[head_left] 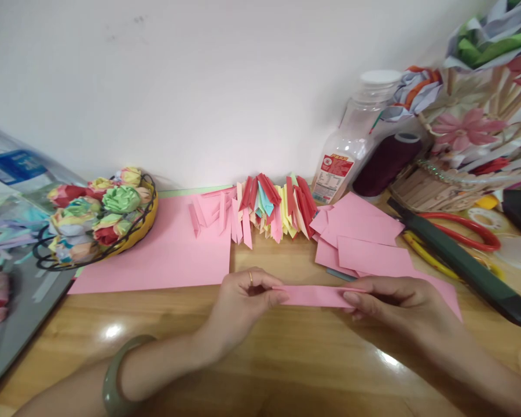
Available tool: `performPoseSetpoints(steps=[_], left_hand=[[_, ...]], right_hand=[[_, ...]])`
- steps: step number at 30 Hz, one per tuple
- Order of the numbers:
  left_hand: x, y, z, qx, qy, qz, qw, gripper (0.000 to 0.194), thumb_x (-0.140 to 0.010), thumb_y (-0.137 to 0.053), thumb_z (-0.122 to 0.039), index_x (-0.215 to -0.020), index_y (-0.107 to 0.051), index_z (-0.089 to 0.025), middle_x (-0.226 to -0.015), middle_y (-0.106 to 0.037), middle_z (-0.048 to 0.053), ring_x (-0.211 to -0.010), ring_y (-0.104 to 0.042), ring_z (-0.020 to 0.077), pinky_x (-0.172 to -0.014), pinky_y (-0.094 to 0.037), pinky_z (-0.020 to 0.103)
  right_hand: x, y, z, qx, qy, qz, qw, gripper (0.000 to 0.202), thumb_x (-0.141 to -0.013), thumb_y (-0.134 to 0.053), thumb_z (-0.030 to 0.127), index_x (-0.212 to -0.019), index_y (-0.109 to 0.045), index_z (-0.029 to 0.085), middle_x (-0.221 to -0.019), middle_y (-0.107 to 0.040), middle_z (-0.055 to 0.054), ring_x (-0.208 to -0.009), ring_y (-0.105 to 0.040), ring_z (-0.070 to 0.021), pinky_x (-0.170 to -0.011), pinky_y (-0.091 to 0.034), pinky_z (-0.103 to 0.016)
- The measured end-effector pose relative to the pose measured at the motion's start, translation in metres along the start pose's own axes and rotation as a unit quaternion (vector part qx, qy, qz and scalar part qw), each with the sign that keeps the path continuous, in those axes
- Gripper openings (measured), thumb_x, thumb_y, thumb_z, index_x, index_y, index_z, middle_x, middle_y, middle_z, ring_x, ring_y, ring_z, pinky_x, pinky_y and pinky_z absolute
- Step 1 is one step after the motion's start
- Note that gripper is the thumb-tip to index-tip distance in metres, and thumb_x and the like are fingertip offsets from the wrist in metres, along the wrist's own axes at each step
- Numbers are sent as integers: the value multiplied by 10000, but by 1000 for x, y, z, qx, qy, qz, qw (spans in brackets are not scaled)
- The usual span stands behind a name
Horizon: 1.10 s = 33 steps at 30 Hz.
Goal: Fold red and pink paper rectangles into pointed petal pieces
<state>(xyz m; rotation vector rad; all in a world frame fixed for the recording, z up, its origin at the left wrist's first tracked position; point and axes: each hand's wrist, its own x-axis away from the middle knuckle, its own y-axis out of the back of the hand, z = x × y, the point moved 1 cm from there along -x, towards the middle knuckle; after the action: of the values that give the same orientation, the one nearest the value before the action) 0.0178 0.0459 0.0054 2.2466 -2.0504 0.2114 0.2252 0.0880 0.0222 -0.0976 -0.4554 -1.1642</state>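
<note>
A narrow folded pink paper strip (315, 296) is stretched level between my hands above the wooden table. My left hand (248, 301) pinches its left end between thumb and fingers. At the right end, my right hand (384, 298) grips the strip the same way. Behind the strip lies a pile of folded paper pieces (271, 205) in red, yellow, pink and blue. Loose pink paper rectangles (373, 255) overlap just beyond my right hand. A large pink sheet (165, 255) lies flat to the left.
On the left are a basket of paper flowers (121, 200) and a grey board (35, 301). A clear bottle (342, 150), a dark thread spool (386, 165), red-handled scissors (469, 226), a dark green-handled tool (464, 260) and a wooden flower basket (438, 185) stand or lie right.
</note>
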Motion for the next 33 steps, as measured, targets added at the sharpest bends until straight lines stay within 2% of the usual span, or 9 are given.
performPoseSetpoints(steps=[6, 10, 13, 17, 21, 24, 27, 30, 33], left_hand=[[-1, 1, 2, -1, -41, -8, 999, 48, -630, -742, -171, -673, -728, -188, -630, -654, 3, -581, -562, 105, -549, -451, 196], [-1, 2, 3, -16, -72, -6, 997, 28, -653, -745, -198, -676, -731, -188, -609, -633, 11, -570, -547, 110, -533, -435, 206], [-2, 4, 4, -39, -112, 9, 993, 53, -687, -746, -251, -702, -734, -201, -664, -617, 18, -640, -560, 124, -595, -448, 229], [-4, 9, 2, -125, -187, 34, 974, 104, -737, -712, -320, -746, -734, -218, -671, -561, 11, -678, -532, 127, -605, -431, 236], [-7, 16, -3, -243, -311, 81, 915, 133, -822, -625, -291, -788, -721, -205, -609, -521, 4, -661, -483, 127, -581, -416, 230], [-9, 20, -5, -325, -410, 113, 845, 144, -862, -564, -187, -826, -703, -190, -661, -574, 20, -714, -490, 135, -631, -432, 243], [-11, 20, -4, -400, -475, 126, 774, 168, -880, -528, -157, -818, -683, -179, -745, -644, 25, -758, -508, 138, -668, -440, 241], [-11, 20, -2, -450, -497, 154, 726, 213, -914, -472, -164, -825, -666, -166, -763, -670, 14, -766, -525, 134, -674, -440, 234], [-11, 21, -2, -470, -504, 186, 701, 239, -930, -426, -143, -857, -654, -152, -782, -675, 18, -794, -530, 146, -685, -439, 253]], right_hand=[[0, 2, -1, 1, 19, 7, 1000, 302, -662, -679, 497, -692, -715, 198, -602, -621, -18, -542, -497, -118, -441, -345, -208], [-2, 5, -4, 26, 65, 26, 997, 288, -730, -632, 484, -713, -707, 206, -697, -660, -35, -603, -536, -136, -479, -382, -218], [-6, 9, -5, 80, 160, 37, 983, 212, -791, -601, 414, -761, -709, 235, -732, -635, -27, -649, -550, -136, -516, -406, -223], [-10, 17, -6, 174, 303, 47, 936, 154, -847, -552, 302, -841, -703, 270, -743, -584, -19, -672, -552, -131, -545, -435, -228], [-12, 24, -7, 273, 428, 65, 859, 224, -886, -465, 173, -979, -652, 254, -772, -589, -26, -672, -557, -118, -534, -434, -208], [-11, 26, -8, 376, 517, 70, 766, 223, -890, -449, 135, -1029, -604, 214, -751, -598, -30, -665, -547, -133, -546, -419, -241], [-11, 26, -9, 459, 554, 80, 690, 225, -924, -395, 157, -1045, -579, 199, -776, -622, -42, -759, -571, -166, -642, -443, -300], [-12, 24, -11, 490, 556, 92, 665, 272, -950, -326, 177, -1031, -584, 209, -823, -634, -49, -821, -582, -170, -699, -464, -314], [-13, 23, -14, 503, 547, 89, 663, 287, -954, -317, 197, -984, -603, 203, -849, -640, -55, -834, -586, -162, -720, -479, -306]])
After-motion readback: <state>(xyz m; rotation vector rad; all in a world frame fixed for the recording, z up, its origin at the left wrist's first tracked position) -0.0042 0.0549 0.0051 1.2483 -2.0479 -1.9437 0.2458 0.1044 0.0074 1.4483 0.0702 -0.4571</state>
